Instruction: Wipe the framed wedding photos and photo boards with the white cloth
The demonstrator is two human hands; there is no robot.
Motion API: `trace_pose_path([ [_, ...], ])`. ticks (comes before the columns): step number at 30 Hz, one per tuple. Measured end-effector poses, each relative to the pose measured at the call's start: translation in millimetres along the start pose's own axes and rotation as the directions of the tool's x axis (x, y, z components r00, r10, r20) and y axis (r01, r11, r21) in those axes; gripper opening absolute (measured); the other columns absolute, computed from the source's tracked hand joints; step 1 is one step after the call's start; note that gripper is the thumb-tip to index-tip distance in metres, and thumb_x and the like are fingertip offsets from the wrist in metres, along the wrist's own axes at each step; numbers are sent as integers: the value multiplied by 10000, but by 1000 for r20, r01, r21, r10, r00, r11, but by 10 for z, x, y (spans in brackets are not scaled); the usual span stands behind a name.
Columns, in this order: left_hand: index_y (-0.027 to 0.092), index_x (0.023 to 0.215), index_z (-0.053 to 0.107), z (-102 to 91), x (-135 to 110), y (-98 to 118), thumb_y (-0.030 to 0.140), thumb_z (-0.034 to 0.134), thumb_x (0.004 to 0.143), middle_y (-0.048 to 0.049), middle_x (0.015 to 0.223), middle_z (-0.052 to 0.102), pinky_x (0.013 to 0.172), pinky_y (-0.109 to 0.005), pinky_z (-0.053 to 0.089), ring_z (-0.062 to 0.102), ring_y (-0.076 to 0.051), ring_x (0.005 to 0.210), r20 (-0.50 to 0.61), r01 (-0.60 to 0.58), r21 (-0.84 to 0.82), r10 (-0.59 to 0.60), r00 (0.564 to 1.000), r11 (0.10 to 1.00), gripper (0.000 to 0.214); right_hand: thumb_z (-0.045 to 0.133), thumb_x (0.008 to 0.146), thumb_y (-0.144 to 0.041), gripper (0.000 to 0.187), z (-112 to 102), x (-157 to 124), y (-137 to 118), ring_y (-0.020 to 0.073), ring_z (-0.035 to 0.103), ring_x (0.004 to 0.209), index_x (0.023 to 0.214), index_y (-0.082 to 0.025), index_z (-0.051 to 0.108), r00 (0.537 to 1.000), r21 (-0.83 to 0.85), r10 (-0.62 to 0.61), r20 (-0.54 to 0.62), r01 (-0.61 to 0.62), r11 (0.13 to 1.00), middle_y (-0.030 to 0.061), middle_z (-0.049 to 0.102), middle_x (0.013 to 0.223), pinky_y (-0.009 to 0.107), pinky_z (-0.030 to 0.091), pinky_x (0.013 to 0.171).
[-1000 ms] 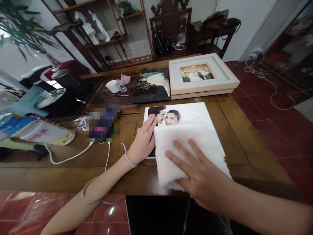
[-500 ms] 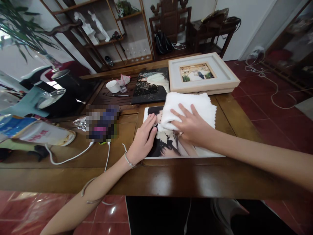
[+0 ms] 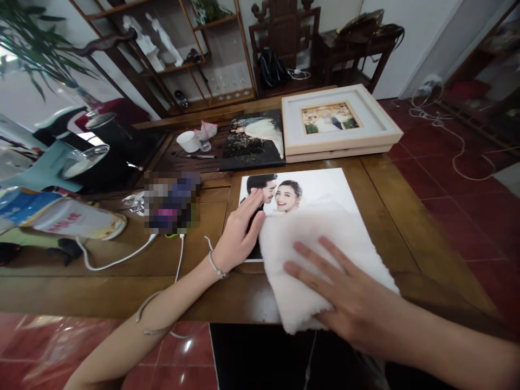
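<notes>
A photo panel (image 3: 325, 184) showing two people's portraits lies flat on the wooden table. On its left side rests my left hand (image 3: 239, 230), fingers stretched out and pressing lightly on the picture. My right hand (image 3: 345, 290) holds a fluffy white cloth (image 3: 280, 246), its spread fingers laid across the top. The cloth covers the lower part of the photo panel and hangs past the table's front edge. My right thumb is hidden.
Beyond the panel are a dark wedding picture (image 3: 244, 149) and a pale wooden picture frame (image 3: 290, 132). A white cup (image 3: 188, 142) stands on the tea tray. To the left lie a blurred-out object (image 3: 173, 203), white cables (image 3: 109, 270) and a white-and-blue package (image 3: 77, 218).
My right hand has drawn the cloth down toward me, from the panel's upper middle to the table's front edge, uncovering the portraits. My left hand stays in place.
</notes>
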State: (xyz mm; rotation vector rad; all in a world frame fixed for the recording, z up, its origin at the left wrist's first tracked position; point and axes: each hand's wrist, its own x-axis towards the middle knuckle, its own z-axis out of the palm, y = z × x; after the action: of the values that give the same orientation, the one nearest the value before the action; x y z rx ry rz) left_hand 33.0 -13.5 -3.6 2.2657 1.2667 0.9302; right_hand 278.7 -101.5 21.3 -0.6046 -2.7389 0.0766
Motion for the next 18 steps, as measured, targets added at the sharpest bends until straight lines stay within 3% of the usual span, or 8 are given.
trace_pose_path([
  [3, 175, 1420, 478, 17, 5, -17, 322, 414, 1008, -113, 1511, 428, 1179, -534, 294, 323, -252, 1447, 78, -4, 77, -2, 997, 997, 442, 631, 774, -146, 111, -18, -137, 223, 389, 248, 1425, 839, -206, 698, 998, -10, 64, 17, -63, 998, 113, 378, 1525, 684, 245, 1109],
  [6, 159, 1427, 466, 32, 8, -45, 285, 399, 1012, -126, 1529, 396, 1166, -554, 302, 293, -263, 1458, 111, -25, 116, 12, 994, 993, 439, 611, 681, -68, 373, -54, -169, 641, 368, 218, 1441, 1026, -189, 682, 993, -74, 110, 46, -107, 992, 115, 347, 1543, 665, 235, 1123],
  [8, 147, 1439, 447, 36, 8, -59, 279, 406, 1010, -137, 1534, 383, 1164, -550, 305, 279, -266, 1462, 123, -36, 127, 21, 992, 991, 450, 589, 700, -70, 450, -96, -144, 962, 353, 215, 1445, 1128, -194, 655, 992, -121, 102, 71, -92, 988, 111, 381, 1526, 663, 254, 1111],
  [12, 171, 1439, 449, 36, 9, -57, 263, 430, 1002, -132, 1531, 392, 1155, -549, 318, 284, -271, 1460, 128, -34, 136, 16, 992, 990, 447, 522, 779, -76, 365, -188, -4, 1406, 375, 274, 1420, 1111, -148, 654, 983, -182, 129, 130, -105, 978, 156, 423, 1492, 666, 313, 1064],
  [15, 178, 1445, 439, 34, 15, -37, 249, 433, 999, -132, 1535, 389, 1148, -543, 330, 282, -277, 1461, 128, -32, 130, 15, 992, 991, 452, 512, 787, -76, 375, -196, 182, 1406, 396, 306, 1400, 1136, -124, 639, 978, -158, 162, 129, -141, 977, 185, 450, 1466, 664, 311, 1059],
  [18, 165, 1435, 444, 32, 19, -19, 234, 424, 999, -144, 1527, 404, 1113, -535, 377, 299, -293, 1456, 138, -41, 137, 22, 990, 990, 442, 480, 807, -66, 373, -147, 464, 1207, 367, 371, 1368, 1144, -125, 628, 974, -54, 207, 91, -203, 978, 195, 540, 1374, 600, 328, 1067],
])
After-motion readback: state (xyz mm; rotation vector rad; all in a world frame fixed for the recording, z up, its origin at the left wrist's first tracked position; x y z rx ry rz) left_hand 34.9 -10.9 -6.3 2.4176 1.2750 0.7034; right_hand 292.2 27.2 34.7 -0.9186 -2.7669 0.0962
